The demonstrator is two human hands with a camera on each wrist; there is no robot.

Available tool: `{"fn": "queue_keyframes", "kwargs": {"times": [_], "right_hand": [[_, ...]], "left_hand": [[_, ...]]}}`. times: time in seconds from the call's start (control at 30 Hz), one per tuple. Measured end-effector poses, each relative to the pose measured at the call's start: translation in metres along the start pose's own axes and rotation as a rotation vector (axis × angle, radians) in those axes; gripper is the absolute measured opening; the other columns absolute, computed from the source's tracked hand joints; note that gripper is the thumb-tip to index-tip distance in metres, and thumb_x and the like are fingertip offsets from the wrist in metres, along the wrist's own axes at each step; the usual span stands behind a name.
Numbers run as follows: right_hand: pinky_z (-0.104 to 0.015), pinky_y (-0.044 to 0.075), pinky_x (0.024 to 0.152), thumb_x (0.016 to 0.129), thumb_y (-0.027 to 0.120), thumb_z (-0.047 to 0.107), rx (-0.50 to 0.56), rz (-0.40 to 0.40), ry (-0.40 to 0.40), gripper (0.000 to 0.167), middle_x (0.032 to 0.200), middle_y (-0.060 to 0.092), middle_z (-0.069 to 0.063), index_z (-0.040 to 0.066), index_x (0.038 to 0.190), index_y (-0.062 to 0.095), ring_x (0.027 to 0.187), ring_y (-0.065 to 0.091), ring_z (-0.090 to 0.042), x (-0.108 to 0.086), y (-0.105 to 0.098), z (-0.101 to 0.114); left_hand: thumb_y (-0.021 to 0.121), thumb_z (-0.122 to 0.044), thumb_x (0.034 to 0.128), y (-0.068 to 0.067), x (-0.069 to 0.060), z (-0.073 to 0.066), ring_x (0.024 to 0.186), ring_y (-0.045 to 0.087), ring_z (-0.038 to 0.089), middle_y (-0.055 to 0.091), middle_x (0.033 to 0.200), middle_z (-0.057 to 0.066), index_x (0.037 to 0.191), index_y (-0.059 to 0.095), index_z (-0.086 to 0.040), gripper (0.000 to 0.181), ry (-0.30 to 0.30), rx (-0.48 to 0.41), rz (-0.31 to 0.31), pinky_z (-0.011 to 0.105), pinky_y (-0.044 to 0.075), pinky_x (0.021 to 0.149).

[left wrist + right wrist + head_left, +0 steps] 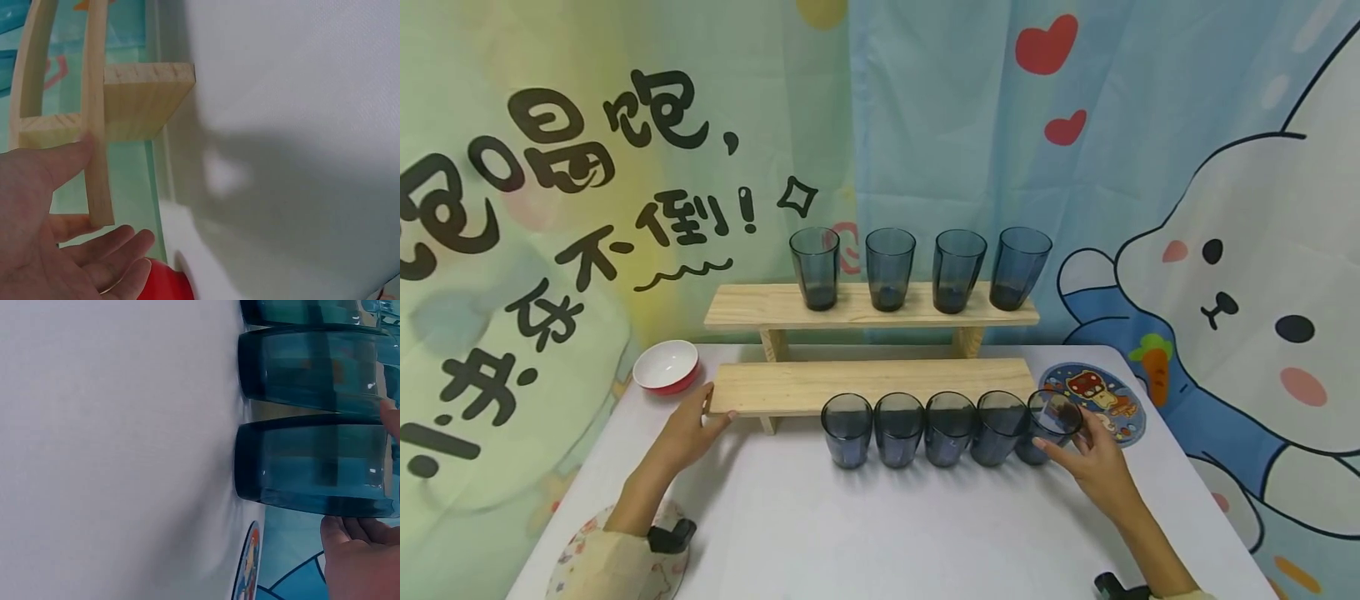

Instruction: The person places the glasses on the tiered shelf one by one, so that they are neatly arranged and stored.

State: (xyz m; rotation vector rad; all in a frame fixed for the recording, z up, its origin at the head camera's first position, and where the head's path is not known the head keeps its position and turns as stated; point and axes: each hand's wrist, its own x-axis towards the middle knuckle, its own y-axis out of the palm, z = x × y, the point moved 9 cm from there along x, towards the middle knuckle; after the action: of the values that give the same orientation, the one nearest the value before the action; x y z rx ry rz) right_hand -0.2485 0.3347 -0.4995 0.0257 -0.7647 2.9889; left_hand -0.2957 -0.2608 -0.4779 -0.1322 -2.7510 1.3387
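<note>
A row of several dark blue drinking glasses (949, 429) stands upright on the white table, in front of the lower plank of a two-step wooden rack (865, 385). My right hand (1093, 467) holds the rightmost glass (312, 465) of that row, thumb on one side and fingers on the other. This glass stands close beside its neighbour (312, 369). At the left end of the lower plank, my left hand (688, 429) grips the wood. In the left wrist view its thumb lies against the plank (97, 169) and the other fingers are bent near its end.
Several more blue glasses (891, 271) stand spaced along the upper plank (745, 307). A red bowl (666, 367) with a white inside sits left of the rack. One round patterned mat (1131, 408) lies at the right, another (670, 575) under the left forearm. A printed curtain (925, 108) hangs behind.
</note>
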Motion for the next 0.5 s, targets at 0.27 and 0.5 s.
{"fn": "queue_keyframes", "kwargs": {"times": [0.27,0.5], "right_hand": [[-0.051,0.029,0.121,0.097,0.080,0.033,-0.018,-0.001,0.036,0.093,0.167,0.030,-0.031,-0.001,0.164,0.025,0.154,0.029,-0.052,0.000,0.006,-0.013],[-0.037,0.029,0.122,0.097,0.079,0.032,0.016,0.011,0.035,0.094,0.170,0.025,-0.029,0.003,0.165,0.022,0.156,0.027,-0.050,0.001,0.012,-0.018]], "left_hand": [[0.068,-0.024,0.1047,0.000,0.001,-0.001,0.144,0.038,0.059,0.040,0.153,0.044,0.153,0.031,0.020,0.074,0.000,-0.020,-0.003,0.070,0.033,0.117],[0.067,-0.023,0.1052,0.001,0.000,0.001,0.145,0.036,0.060,0.039,0.153,0.044,0.152,0.030,0.020,0.074,-0.013,-0.009,-0.007,0.069,0.030,0.119]]}}
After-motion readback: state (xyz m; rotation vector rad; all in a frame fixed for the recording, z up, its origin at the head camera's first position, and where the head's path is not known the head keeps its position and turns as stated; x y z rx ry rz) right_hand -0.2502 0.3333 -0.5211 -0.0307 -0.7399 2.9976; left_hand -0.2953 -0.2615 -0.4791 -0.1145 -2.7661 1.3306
